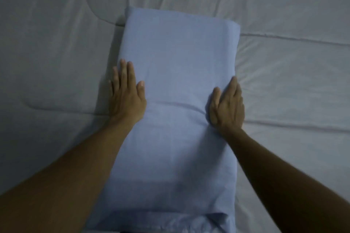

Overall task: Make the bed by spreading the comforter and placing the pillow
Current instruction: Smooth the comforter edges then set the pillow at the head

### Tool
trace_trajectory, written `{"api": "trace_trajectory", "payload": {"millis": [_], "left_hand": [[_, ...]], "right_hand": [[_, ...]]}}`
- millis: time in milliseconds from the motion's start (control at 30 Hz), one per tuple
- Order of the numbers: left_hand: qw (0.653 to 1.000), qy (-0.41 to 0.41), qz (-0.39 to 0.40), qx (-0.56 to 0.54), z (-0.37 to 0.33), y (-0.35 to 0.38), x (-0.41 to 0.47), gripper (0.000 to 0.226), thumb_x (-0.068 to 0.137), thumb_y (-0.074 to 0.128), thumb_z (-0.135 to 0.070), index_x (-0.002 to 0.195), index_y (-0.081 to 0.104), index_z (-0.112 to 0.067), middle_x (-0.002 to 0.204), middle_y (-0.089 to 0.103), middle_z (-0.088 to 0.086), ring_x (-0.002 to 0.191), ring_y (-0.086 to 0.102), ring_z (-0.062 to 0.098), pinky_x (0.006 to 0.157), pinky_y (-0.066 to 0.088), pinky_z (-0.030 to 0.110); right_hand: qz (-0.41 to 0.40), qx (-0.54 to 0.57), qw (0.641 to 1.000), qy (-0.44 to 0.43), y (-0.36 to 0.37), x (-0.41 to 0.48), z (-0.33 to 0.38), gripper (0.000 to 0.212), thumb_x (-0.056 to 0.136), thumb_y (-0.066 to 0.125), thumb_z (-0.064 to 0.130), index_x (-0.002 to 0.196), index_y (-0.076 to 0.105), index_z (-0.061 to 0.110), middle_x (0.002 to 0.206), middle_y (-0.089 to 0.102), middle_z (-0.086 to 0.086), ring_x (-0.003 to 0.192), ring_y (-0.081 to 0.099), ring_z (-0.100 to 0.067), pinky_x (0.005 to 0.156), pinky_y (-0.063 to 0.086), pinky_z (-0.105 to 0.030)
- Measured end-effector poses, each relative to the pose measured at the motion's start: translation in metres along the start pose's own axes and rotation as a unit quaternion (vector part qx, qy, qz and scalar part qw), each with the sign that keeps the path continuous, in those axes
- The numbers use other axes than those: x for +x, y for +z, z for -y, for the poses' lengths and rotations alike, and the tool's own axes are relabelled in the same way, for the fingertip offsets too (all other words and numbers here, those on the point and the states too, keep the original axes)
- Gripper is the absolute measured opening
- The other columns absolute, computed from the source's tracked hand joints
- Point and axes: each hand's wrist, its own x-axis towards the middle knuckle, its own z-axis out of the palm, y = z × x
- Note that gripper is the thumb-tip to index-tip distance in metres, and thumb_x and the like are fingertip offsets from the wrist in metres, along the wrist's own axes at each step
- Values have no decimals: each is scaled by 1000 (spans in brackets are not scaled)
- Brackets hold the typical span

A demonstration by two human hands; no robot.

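Two layers fill our view: the grey comforter (56, 53), spread flat with faint creases, and the blue pillow (174, 85) lying lengthwise on it, running away from us. Our left hand (126, 96) lies flat on the pillow's left edge, fingers straight, gripping nothing. Our right hand (226, 106) presses the right edge, fingers straight and together, denting the fabric. We judge the pillow is being squared: press evenly from both sides, keep it straight, smooth the middle crease.

pillow (176, 100) near end cropped below, comforter (56, 43) cropped all round
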Motion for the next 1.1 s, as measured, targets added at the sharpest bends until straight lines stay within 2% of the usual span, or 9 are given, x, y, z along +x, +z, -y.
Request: {"api": "trace_trajectory", "payload": {"millis": [67,167,267,400,500,600,700,900,1100], "left_hand": [[996,-55,17,-67,11,-1,-30,65,105,30,-37,159,4,-13,167,2,7,153,10,31,122,16,49],[959,-215,67,-175,27,0,-58,78,98,34,-60,159,6,-22,165,19,9,145,32,35,116,31,48],[916,-297,89,-254,43,-2,-73,92,81,40,-81,149,38,-19,150,47,12,134,48,34,110,38,43],[859,-347,134,-352,58,1,-81,114,57,47,-97,140,55,-20,142,57,5,129,55,26,112,41,40],[795,-347,185,-462,63,6,-76,101,56,61,-91,133,62,-24,129,67,1,117,64,23,106,47,44],[752,-303,219,-542,64,7,-68,64,77,62,-72,118,69,-24,111,76,-2,99,73,17,91,55,39],[740,-278,229,-568,60,-1,-64,54,84,57,-67,116,70,-25,105,77,-3,92,75,14,75,55,31],[726,-276,235,-585,54,-33,-76,39,89,57,-55,101,74,-22,92,79,0,76,76,14,56,58,23],[767,-283,205,-538,63,-100,-107,32,85,65,-50,97,74,-21,89,79,-1,74,74,14,74,55,30]], "right_hand": [[18,60,996,56,-3,-25,-18,61,103,30,51,152,32,14,150,47,-15,133,48,-36,109,38,-45],[41,126,984,122,-10,-50,-43,57,105,24,55,123,56,12,130,62,-17,119,58,-38,98,43,-41],[60,158,975,145,-16,-65,-57,57,102,23,63,108,58,19,126,64,-16,111,59,-36,89,38,-36],[122,186,958,183,-14,-71,-70,87,91,16,82,127,62,18,139,59,-17,122,55,-39,105,38,-45],[151,254,927,231,-11,-70,-72,105,76,26,95,141,56,18,147,54,-11,130,52,-36,112,34,-46],[191,310,903,228,-10,-67,-70,102,63,52,96,131,64,21,122,69,8,101,66,-13,92,48,-30],[208,333,892,222,-13,-65,-67,77,53,73,86,99,72,26,85,78,17,74,74,-8,64,52,-19],[204,390,880,179,-39,-84,-58,59,58,85,69,96,73,25,91,79,15,78,75,-5,57,57,-14],[170,385,894,155,-68,-127,-25,51,62,85,63,95,71,27,86,78,18,75,75,-4,56,57,-16]]}}
